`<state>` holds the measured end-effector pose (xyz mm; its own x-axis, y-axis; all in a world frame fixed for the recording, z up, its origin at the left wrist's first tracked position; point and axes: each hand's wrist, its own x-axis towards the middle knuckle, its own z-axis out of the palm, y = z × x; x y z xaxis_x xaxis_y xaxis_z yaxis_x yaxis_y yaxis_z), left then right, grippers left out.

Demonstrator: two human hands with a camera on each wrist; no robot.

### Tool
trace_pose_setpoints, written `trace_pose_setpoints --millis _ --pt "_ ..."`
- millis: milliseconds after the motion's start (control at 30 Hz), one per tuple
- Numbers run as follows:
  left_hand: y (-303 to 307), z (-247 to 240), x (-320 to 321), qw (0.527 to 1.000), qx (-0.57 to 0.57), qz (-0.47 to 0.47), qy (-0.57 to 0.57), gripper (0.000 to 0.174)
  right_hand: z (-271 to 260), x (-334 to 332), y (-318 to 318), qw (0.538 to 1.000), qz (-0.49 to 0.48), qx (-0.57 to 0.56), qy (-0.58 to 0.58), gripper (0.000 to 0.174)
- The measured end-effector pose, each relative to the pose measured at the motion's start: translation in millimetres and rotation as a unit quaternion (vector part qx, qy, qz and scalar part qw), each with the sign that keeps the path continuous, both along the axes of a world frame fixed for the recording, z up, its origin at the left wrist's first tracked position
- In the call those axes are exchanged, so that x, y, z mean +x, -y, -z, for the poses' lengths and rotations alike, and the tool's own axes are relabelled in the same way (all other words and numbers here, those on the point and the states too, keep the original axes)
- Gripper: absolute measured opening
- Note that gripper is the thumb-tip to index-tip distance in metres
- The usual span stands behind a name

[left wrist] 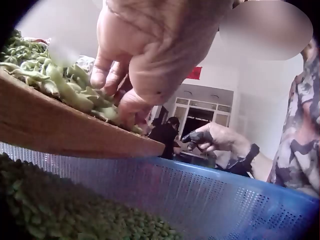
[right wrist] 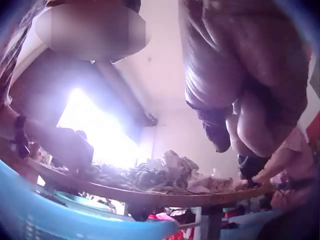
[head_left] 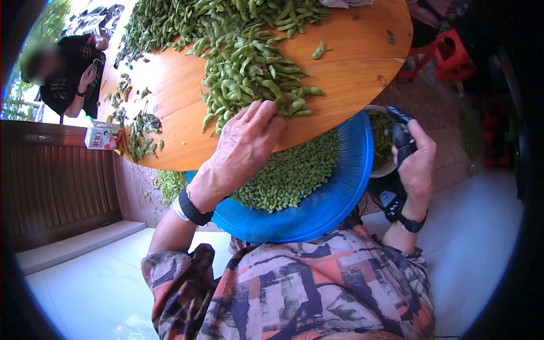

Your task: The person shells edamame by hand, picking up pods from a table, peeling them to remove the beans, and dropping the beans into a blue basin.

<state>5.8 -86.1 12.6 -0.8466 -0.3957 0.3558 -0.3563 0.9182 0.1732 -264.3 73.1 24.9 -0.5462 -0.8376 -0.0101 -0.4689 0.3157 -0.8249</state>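
Observation:
My left hand (head_left: 246, 141) reaches over the table's near edge into a heap of green edamame pods (head_left: 241, 71). In the left wrist view, thumb and fingers are bent down among the pods (left wrist: 70, 92), pinching at the ones by the edge. Below it, a blue plastic basket (head_left: 357, 170) holds many shelled green beans (head_left: 289, 175). My right hand (head_left: 416, 161), with black coverings on thumb and index finger, hangs beside the basket, near a pale-rimmed bucket (head_left: 387, 170) with green matter inside. Its fingers are loosely bent, with nothing visible between them.
The round wooden table (head_left: 351, 68) carries more pods and scattered leaves (head_left: 144, 124). A small carton (head_left: 102, 137) is at its left edge. Another person (head_left: 71, 73) sits on the far left. A red stool (head_left: 453, 56) is at right; a wooden door (head_left: 62, 181) is at left.

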Motion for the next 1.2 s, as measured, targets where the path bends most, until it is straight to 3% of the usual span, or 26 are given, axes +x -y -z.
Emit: trace_pose_setpoints --millis 33,133,167,200,233,267,367,433,500,633,700,767,800,833,867,900,933,967,1000,1033,1067,1100,1133,1167,1200 --pt "-2.1 -0.5 -1.6 1.000 -0.001 0.001 0.000 0.029 -1.2 14.9 6.5 0.994 -0.026 -0.077 0.077 0.024" --pt "-10.3 -7.1 -6.7 0.971 0.178 -0.045 -0.153 0.018 -10.0 42.2 14.7 0.970 -0.130 -0.020 0.204 0.029" --pt "-14.7 -9.9 -7.6 0.971 0.179 -0.043 -0.154 0.018 -8.8 49.4 17.8 0.960 -0.162 -0.005 0.229 0.033" --pt "-20.8 -12.4 -8.0 0.905 0.367 -0.053 -0.208 0.014 -7.3 56.3 22.4 0.950 -0.205 -0.039 0.232 0.039" --pt "-26.7 -13.5 -8.0 0.801 0.539 -0.061 -0.253 0.011 -11.1 63.5 25.2 0.938 -0.208 -0.026 0.277 0.041" --pt "-32.1 -12.4 -9.0 0.741 0.610 -0.043 -0.276 0.008 -12.4 69.3 27.2 0.925 -0.203 -0.025 0.320 0.039" --pt "-49.8 0.8 -10.8 0.684 0.658 -0.060 -0.310 0.011 -6.1 76.7 29.4 0.909 -0.217 -0.035 0.354 0.035" --pt "-55.9 7.5 -9.2 0.689 0.644 -0.066 -0.326 0.012 -3.0 77.2 28.9 0.908 -0.235 -0.044 0.344 0.037" --pt "-61.5 11.9 -10.2 0.695 0.629 -0.071 -0.342 0.012 -2.5 73.8 27.1 0.887 -0.229 0.023 0.400 0.018" --pt "-66.4 15.3 -12.9 0.688 0.605 -0.073 -0.393 0.015 -2.7 79.2 28.0 0.901 -0.230 0.017 0.367 0.013" --pt "-66.2 14.8 -11.6 0.690 0.599 -0.065 -0.401 0.017 3.8 80.8 29.4 0.919 -0.254 -0.068 0.295 0.015" --pt "-64.9 11.3 -9.3 0.600 0.682 -0.048 -0.416 0.023 -2.0 79.5 29.7 0.914 -0.264 -0.057 0.302 0.016" --pt "-63.5 10.5 -7.6 0.599 0.682 -0.048 -0.416 0.023 -3.7 79.0 29.9 0.910 -0.275 -0.046 0.308 0.017" --pt "-61.5 9.5 -5.7 0.529 0.745 -0.021 -0.406 0.024 -1.1 76.2 29.8 0.910 -0.275 -0.045 0.308 0.017" --pt "-60.5 9.1 -4.6 0.454 0.801 0.006 -0.391 0.025 3.1 71.3 29.0 0.845 -0.287 -0.020 0.451 0.019" --pt "-61.2 9.5 -4.8 0.453 0.801 0.005 -0.391 0.025 5.5 68.8 28.1 0.758 -0.291 0.005 0.584 0.022" --pt "-62.2 10.6 -5.5 0.402 0.824 0.030 -0.399 0.025 4.6 70.0 27.1 0.758 -0.291 0.007 0.584 0.022" --pt "-62.8 12.1 -5.7 0.350 0.842 0.055 -0.407 0.024 2.7 72.4 26.0 0.800 -0.294 0.011 0.523 0.027" --pt "-63.0 17.0 -3.8 0.357 0.839 0.050 -0.407 0.023 2.0 75.0 25.3 0.837 -0.296 0.015 0.460 0.033" --pt "-63.6 17.3 -2.3 0.357 0.839 0.047 -0.407 0.023 3.5 78.2 25.5 0.836 -0.296 0.017 0.462 0.033" --pt "-64.0 17.3 -1.2 0.456 0.798 -0.014 -0.394 0.029 5.4 81.6 25.6 0.916 -0.336 -0.093 0.201 0.035" --pt "-63.9 17.3 -0.6 0.548 0.744 -0.073 -0.374 0.036 6.5 83.0 25.1 0.915 -0.345 -0.195 -0.080 0.037" --pt "-67.5 11.3 1.3 0.640 0.684 -0.115 -0.331 0.035 6.4 81.2 21.0 0.916 -0.352 -0.174 -0.080 0.039" --pt "-65.8 11.8 5.0 0.639 0.685 -0.115 -0.332 0.035 2.8 78.3 19.8 0.916 -0.353 -0.173 -0.081 0.039" --pt "-64.1 12.3 11.0 0.795 0.542 -0.095 -0.257 0.032 -3.4 75.3 18.9 0.929 -0.322 -0.162 -0.084 0.039"
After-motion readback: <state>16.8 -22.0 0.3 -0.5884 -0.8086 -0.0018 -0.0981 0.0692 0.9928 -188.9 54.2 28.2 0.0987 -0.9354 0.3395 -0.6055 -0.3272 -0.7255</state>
